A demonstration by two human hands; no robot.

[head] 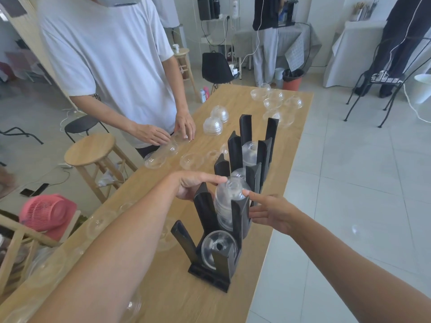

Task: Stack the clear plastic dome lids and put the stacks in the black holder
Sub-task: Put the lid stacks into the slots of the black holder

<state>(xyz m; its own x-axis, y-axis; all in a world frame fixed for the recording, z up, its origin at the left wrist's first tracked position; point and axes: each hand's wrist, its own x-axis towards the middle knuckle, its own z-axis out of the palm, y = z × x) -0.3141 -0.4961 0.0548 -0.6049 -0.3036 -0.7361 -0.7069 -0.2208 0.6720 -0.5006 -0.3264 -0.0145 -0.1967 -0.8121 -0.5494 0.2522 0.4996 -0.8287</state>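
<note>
The black holder (205,206) stands on the wooden table, with several upright slots in a row. A stack of clear dome lids (227,201) sits in its second slot from me. My left hand (193,185) is at the stack's left side, thumb lying on its top. My right hand (268,210) is on the right, its forefinger tip touching the top lid, the other fingers straight beside the holder. A single lid (219,248) lies in the nearest slot. More lids (249,152) fill the slots further back.
Another person in a white shirt stands at the table's left, hands (168,131) on lids. Two lid stacks (212,127) and loose lids (275,99) lie further along the table (163,287). A wooden stool (89,150) and a pink fan (46,213) are at left.
</note>
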